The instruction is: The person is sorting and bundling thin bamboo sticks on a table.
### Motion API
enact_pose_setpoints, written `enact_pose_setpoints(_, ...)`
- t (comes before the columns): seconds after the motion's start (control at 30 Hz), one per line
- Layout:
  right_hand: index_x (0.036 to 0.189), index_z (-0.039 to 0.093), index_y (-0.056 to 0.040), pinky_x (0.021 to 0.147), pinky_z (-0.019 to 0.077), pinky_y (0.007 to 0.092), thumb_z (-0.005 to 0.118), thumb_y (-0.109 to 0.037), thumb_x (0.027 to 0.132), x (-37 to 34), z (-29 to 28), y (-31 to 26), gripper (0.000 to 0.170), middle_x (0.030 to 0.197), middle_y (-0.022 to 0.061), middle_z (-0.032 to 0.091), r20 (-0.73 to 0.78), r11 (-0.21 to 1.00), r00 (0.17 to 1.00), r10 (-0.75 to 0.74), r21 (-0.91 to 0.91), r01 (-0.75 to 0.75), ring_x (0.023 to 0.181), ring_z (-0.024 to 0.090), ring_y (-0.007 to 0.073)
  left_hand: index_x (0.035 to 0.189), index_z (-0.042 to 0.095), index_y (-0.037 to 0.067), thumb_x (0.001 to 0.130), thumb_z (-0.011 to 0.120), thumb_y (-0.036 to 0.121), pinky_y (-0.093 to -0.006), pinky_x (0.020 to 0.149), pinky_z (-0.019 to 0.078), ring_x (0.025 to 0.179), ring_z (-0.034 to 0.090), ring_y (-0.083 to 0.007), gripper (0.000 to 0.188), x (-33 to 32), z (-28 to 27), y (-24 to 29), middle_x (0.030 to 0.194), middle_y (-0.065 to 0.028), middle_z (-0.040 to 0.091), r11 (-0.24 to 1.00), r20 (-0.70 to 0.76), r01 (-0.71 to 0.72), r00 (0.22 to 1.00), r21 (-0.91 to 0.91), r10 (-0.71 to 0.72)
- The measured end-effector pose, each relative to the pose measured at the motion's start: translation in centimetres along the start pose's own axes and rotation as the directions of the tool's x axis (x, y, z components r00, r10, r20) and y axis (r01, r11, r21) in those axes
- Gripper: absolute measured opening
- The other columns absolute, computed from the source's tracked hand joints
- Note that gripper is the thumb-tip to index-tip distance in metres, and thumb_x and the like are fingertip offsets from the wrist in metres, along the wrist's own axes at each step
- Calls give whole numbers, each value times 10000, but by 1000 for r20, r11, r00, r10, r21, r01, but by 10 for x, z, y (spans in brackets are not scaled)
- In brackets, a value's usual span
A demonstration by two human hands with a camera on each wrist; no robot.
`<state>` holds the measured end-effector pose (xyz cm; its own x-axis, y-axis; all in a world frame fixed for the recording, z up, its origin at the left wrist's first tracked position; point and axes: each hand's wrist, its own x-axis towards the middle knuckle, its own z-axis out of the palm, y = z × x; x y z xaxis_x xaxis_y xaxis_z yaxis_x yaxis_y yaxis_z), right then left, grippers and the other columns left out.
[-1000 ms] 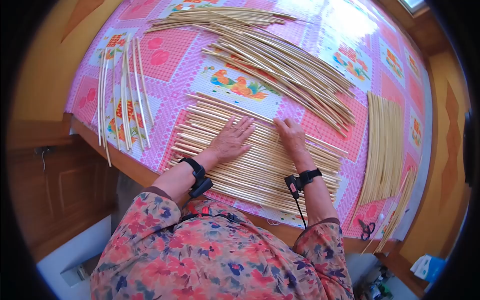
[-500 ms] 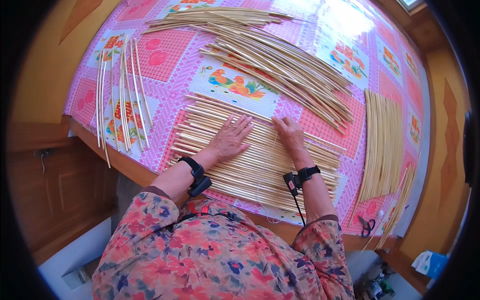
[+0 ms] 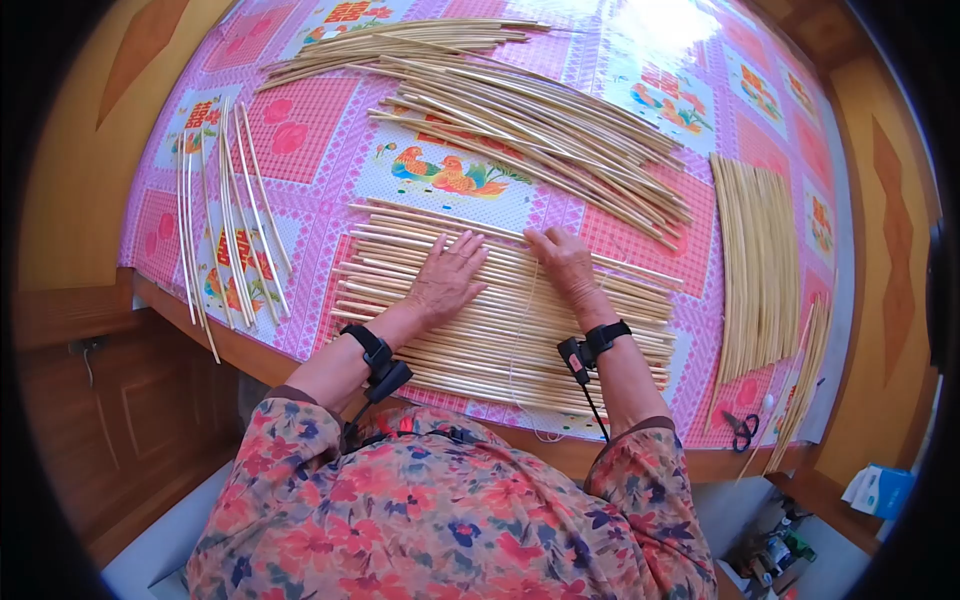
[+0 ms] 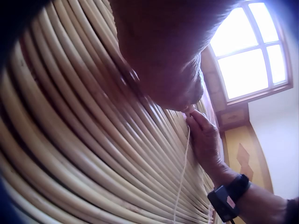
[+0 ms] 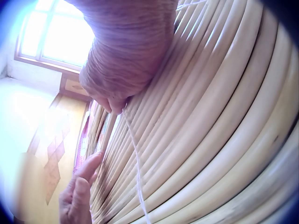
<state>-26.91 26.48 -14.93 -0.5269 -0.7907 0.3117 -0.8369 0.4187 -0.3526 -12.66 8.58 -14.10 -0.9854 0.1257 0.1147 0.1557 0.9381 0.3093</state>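
A mat of pale, thin sticks (image 3: 440, 355) laid side by side lies at the table's near edge. On its left half my left hand (image 3: 447, 280) rests palm down, fingers stretched toward the far sticks. My right hand (image 3: 565, 268) is at the mat's far edge, its thumb and fingertips pinching a thin white string (image 5: 136, 161). From those fingertips the string runs back across the sticks toward the near edge. In the left wrist view, the right hand (image 4: 205, 142) shows finger and thumb together where the string starts. Its fingertips are partly hidden in the right wrist view.
Loose sticks (image 3: 540, 120) lie in a pile beyond the mat, with several more sticks (image 3: 235, 220) at left. At right are a neat bundle (image 3: 755, 270), a thinner bundle (image 3: 800, 385) and dark scissors (image 3: 742, 430). A patterned cloth (image 3: 310, 130) covers the table.
The head view has turned slightly, shifting the far table items leftward. Both hands keep almost the same places on the mat, the right still pinching the string at the far edge.
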Motion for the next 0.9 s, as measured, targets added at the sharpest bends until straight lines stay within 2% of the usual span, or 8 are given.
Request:
enact_pose_setpoints(0.13, 933, 565, -130, 573, 436, 338, 550, -94, 709, -2, 0, 0, 227, 697, 51, 488, -44, 1000, 999, 0, 19, 1, 674, 521, 220, 999, 531, 50, 733, 608, 169, -382, 878, 319, 957, 495, -224, 301, 31, -28, 5, 985, -80, 548, 996, -146, -58, 988, -62, 48)
enact_pose_setpoints(0.3, 943, 565, -125, 587, 437, 324, 535, -70, 712, 8, -18, -7, 240, 709, 49, 489, -21, 998, 998, -55, -4, 55, 681, 520, 210, 965, 561, 59, 746, 594, 214, -372, 832, 350, 894, 506, -238, 271, 83, -37, -2, 911, -83, 564, 987, -157, -160, 975, -14, 156)
enact_pose_setpoints(0.4, 967, 565, -118, 591, 437, 314, 530, -57, 711, 10, -33, -10, 266, 719, 46, 489, -31, 991, 991, -130, -36, 129, 685, 517, 202, 897, 607, 38, 827, 510, 297, -375, 711, 438, 767, 574, -253, 286, 109, -45, -9, 805, -107, 608, 941, 435, 87, 898, -326, 68)
enact_pose_setpoints(0.43, 967, 565, -118, 591, 437, 314, 530, -57, 711, 11, -39, -11, 266, 719, 46, 489, -32, 991, 991, -127, -42, 126, 685, 517, 202, 897, 607, 38, 827, 510, 297, -375, 711, 438, 767, 574, -253, 286, 115, -48, -12, 805, -107, 608, 941, 433, 80, 898, -329, 75)
enact_pose_setpoints(0.5, 984, 562, -106, 589, 434, 312, 530, -50, 703, 10, -50, -14, 288, 723, 44, 487, -40, 984, 983, -179, -25, 178, 681, 512, 200, 888, 609, 14, 864, 466, 317, -342, 691, 460, 756, 601, -187, 336, 124, -63, -10, 822, -97, 625, 831, 697, 290, 700, -474, 153)
enact_pose_setpoints(0.57, 982, 559, -91, 593, 429, 308, 525, -54, 704, 10, -60, -18, 282, 731, 47, 486, -23, 980, 981, -192, -54, 190, 682, 508, 199, 909, 599, 1, 884, 438, 318, -297, 648, 480, 710, 602, -140, 356, 122, -64, -11, 809, -82, 630, 748, 702, 344, 678, -567, 220)
enact_pose_setpoints(0.63, 975, 559, -78, 597, 424, 305, 515, -60, 710, 8, -68, -22, 269, 737, 48, 486, -33, 969, 970, -243, -58, 241, 686, 508, 196, 923, 590, -1, 888, 437, 304, -262, 591, 490, 657, 598, -143, 344, 119, -71, -7, 793, -71, 629, 514, 749, 563, 597, -647, 288)
enact_pose_setpoints(0.9, 938, 525, -50, 582, 410, 307, 521, -114, 725, -5, -73, -43, 222, 714, 47, 477, -21, 975, 975, -221, -24, 220, 667, 498, 189, 954, 576, 8, 891, 441, 277, -213, 512, 452, 554, 536, -85, 307, 101, -65, -1, 697, -14, 578, 440, 732, 585, 543, -682, 412)
